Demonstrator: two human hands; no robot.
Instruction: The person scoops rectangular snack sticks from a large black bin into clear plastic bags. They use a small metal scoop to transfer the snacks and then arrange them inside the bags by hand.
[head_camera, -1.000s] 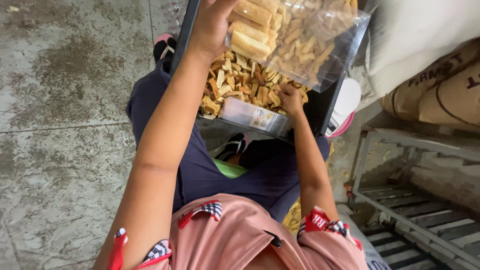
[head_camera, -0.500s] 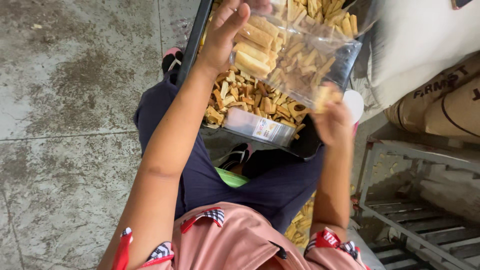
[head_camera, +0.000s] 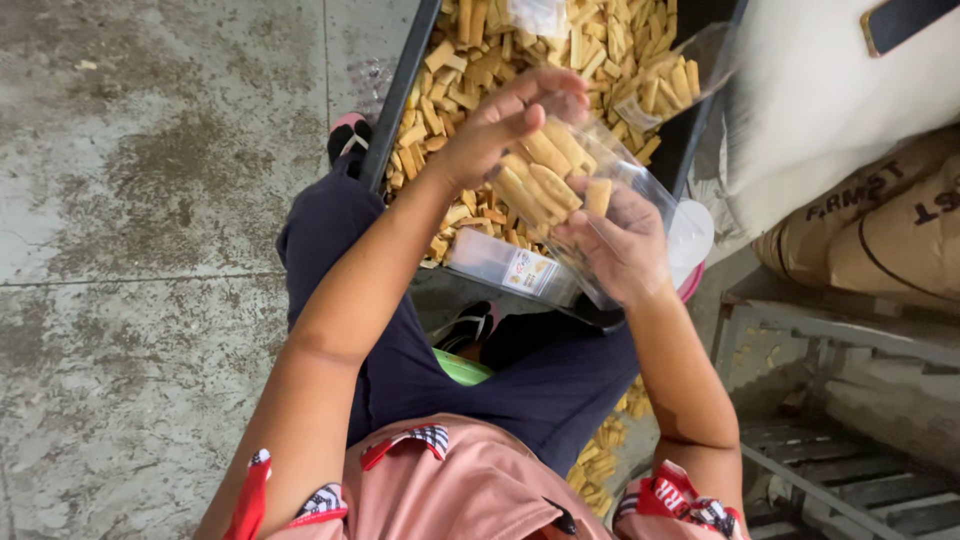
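Two hands (head_camera: 500, 125), one clear bag (head_camera: 590, 190), two brown sacks (head_camera: 870, 235), countless biscuit sticks (head_camera: 500, 40).

A clear plastic bag (head_camera: 560, 185) of golden biscuit sticks is held above the tray. A clear packet with a white and orange label (head_camera: 530, 272) lies below it. Brown printed sacks (head_camera: 880, 235) are stacked at right.

I see the clear bag (head_camera: 575, 185) between both hands, above the tray (head_camera: 395, 110) of biscuit sticks (head_camera: 610, 45); sacks (head_camera: 870, 235) lie to the right.
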